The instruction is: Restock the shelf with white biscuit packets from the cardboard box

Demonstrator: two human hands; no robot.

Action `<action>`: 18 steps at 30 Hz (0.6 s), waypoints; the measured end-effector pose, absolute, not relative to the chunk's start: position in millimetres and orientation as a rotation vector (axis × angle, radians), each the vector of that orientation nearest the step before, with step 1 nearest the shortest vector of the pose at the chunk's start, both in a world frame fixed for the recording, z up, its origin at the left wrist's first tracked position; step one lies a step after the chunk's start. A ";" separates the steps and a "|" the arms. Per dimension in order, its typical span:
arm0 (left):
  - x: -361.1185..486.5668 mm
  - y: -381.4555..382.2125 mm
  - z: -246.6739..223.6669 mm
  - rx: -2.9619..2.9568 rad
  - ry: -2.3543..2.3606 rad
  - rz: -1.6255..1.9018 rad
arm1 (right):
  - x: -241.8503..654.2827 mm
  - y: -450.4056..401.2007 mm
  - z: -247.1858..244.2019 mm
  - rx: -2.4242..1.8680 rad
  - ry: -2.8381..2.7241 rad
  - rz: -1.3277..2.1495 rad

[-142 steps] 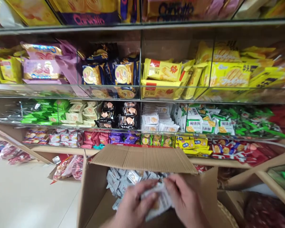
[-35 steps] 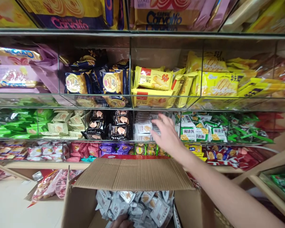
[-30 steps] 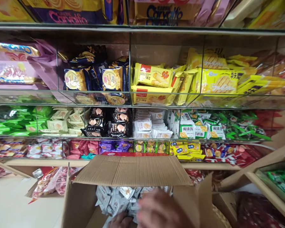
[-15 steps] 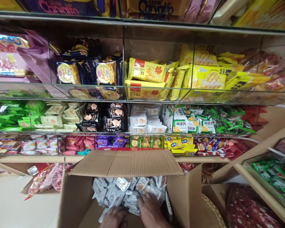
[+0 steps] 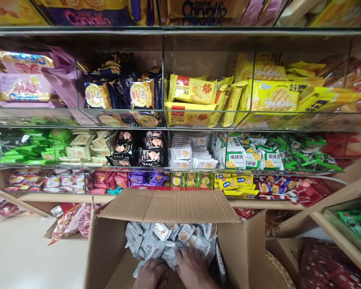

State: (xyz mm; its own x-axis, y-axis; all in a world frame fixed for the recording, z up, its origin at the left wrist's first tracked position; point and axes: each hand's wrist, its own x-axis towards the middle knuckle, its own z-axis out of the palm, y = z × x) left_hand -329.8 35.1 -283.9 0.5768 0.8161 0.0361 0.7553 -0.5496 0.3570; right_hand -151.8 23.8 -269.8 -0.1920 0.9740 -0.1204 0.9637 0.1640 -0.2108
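Note:
An open cardboard box (image 5: 168, 204) is in front of me, with a heap of small white wrapped biscuit packets (image 5: 150, 243) in its far part. My right hand (image 5: 192, 267) reaches into the heap, its fingers bent and closed on packets at the near edge. Just left of it, my left hand (image 5: 152, 273) is closed too, with curled fingers against the nearest packets. The fingertips of both hands are partly hidden, so how many packets they hold cannot be seen.
Above the box rise clear-fronted shelves (image 5: 123, 129) of wrapped snacks. Similar white packets (image 5: 180, 153) stand stacked in one compartment, between black packets (image 5: 152, 156) and green-and-white ones (image 5: 235, 159). A bag of dark red packets (image 5: 327, 265) lies at right.
The view has turned slightly left, so the box and shelves appear further right. Both hands remain at the near edge of the heap, the left one's fingers a little more bent.

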 end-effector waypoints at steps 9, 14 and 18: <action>-328.1 35.9 -250.8 2.201 1.259 0.264 | -148.1 17.0 -259.1 -1.745 -2.366 0.197; -321.3 36.2 -217.0 1.775 1.256 0.463 | -133.6 13.9 -233.4 -1.719 -1.980 0.301; -295.2 35.8 -177.8 1.216 0.985 0.657 | -126.4 12.1 -201.6 -1.603 -1.596 0.766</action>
